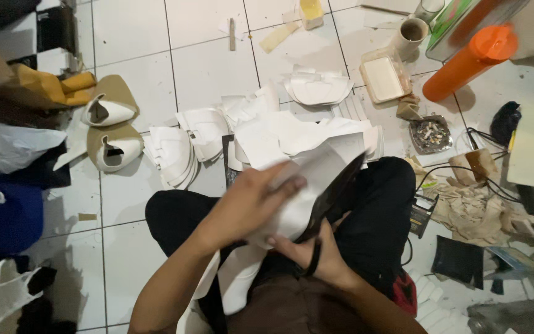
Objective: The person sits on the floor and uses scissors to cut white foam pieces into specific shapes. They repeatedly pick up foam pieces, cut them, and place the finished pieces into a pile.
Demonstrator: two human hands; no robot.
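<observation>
White sheet (292, 204) lies slanted between both hands, left hand (248, 201) pressing on top, right hand (310, 260) gripping its lower edge.

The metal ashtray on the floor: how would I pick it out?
Start at the tall orange plastic bottle lying top right on the white tiled floor. Just below its base sits the small square metal ashtray. It alone holds cigarette butts; the neighbouring rectangular clear plastic box holds something white.
</observation>
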